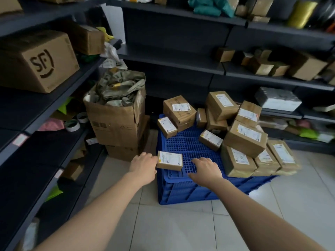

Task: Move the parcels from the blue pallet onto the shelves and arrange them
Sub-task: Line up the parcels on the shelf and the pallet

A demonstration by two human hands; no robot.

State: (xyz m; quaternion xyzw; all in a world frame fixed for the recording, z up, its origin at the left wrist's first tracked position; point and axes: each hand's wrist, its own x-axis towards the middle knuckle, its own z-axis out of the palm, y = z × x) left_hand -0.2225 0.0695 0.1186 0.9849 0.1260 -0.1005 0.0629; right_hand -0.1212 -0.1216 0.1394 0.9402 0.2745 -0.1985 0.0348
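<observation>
**Two bare hands reach for a small parcel on a blue pallet**

The left hand (143, 164) rests against the left edge of a small flat parcel (169, 160), fingers bent down at its side; whether they actually grip it cannot be told. The right hand (206, 169) hovers just to the parcel's right with fingers loosely spread, palm down, holding nothing and apart from the parcel.

The parcel is a thin brown cardboard box with a white printed label covering most of its top and a small yellow mark at the label's left edge. It lies at the near left corner of the blue pallet (190, 147), a plastic platform with a grid top standing on the pale tiled floor (181, 229).

More brown parcels (244, 136), each with a white label, are heaped on the pallet's far and right sides, several tilted and leaning on one another.

Left of the pallet stands an open carton (116, 124) stuffed with crumpled wrapping. Dark shelves (174, 53) run along the back and left. The left ones hold a large box marked SF (36, 60) and rolls of tape (72, 125).
</observation>
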